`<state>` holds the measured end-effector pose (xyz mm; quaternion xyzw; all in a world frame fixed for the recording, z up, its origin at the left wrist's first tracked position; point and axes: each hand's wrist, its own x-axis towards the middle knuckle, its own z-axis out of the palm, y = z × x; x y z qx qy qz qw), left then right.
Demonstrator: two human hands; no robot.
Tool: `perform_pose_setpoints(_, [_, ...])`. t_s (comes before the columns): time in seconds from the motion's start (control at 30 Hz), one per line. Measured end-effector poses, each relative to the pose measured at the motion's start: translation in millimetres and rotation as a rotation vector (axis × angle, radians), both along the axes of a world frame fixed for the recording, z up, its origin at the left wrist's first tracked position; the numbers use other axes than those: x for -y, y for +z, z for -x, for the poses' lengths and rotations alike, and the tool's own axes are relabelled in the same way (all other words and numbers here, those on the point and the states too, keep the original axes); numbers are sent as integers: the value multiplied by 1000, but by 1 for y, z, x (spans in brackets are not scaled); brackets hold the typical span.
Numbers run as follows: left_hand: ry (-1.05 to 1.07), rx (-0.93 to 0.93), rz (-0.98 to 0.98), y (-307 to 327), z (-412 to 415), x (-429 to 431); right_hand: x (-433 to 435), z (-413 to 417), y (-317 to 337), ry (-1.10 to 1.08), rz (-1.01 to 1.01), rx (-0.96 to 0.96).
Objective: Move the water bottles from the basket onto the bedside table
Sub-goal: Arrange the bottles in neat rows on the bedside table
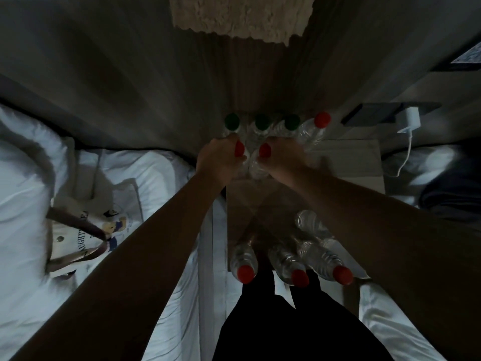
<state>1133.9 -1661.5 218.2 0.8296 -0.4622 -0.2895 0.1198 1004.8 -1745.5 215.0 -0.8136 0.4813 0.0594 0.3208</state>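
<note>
Dimly lit, the room shows us a pale wooden bedside table (351, 162) between 2 white beds. Our left hand (218, 160) and right hand (279, 158) each clamp a red-capped bottle over its middle. 4 bottles (311, 131) stand along the ribbed wall; 3 more (286, 261) stand at the near edge. A white charger (411, 118) hangs at the right.

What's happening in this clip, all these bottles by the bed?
A person is lining up water bottles on the bedside table. The left hand and right hand each grip a red-capped bottle, placing them in front of a back row of three green caps and one red. Three more red-capped bottles stand at the near edge.
</note>
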Motion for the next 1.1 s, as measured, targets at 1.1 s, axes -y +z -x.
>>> perform_pose_setpoints(1.1, [64, -1, 128, 3, 108, -88, -22, 166, 31, 190, 30, 24])
